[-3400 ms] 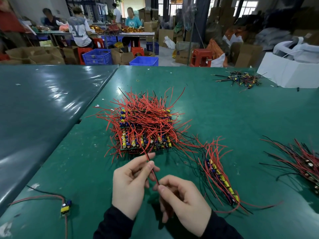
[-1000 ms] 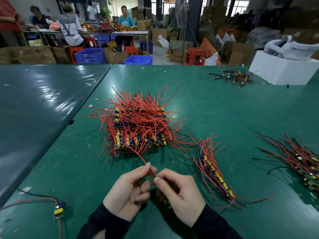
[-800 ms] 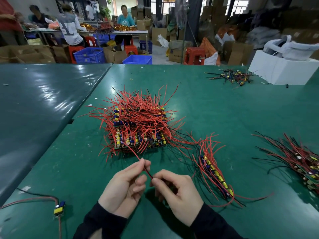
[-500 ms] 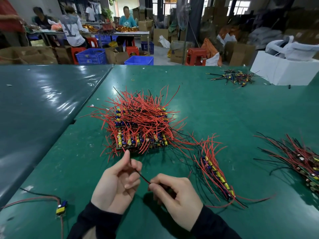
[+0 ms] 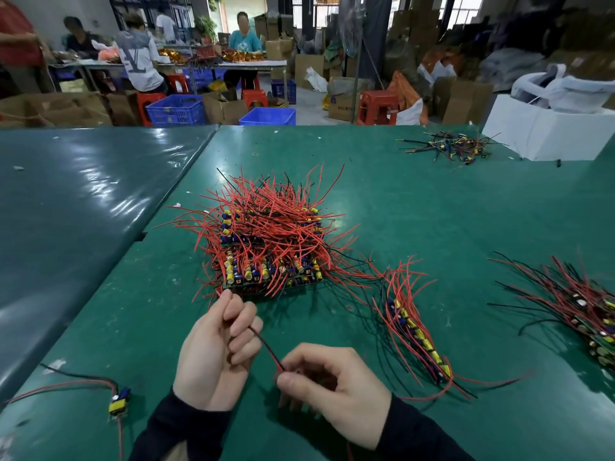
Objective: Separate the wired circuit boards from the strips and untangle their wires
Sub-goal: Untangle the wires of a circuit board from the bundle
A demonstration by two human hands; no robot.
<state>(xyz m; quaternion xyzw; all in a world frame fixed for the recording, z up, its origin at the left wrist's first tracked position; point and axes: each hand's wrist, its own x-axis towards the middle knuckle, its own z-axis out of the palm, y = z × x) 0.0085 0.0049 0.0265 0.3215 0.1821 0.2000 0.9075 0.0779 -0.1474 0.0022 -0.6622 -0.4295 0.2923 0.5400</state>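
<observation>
Readable text scarce. Large pale letter "V" on back of grey shirt, worn by seated person far beyond hands, to left. Dark print on cardboard box far ahead of hands, too blurred to read. Nothing legible on circuit boards.

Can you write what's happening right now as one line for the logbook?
left hand: holds wire | right hand: pinches wire | big pile: tangled | loose board: near-left on table

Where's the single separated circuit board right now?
The single circuit board lies in the head view's bottom left, on the green table, left of the left hand.
</observation>
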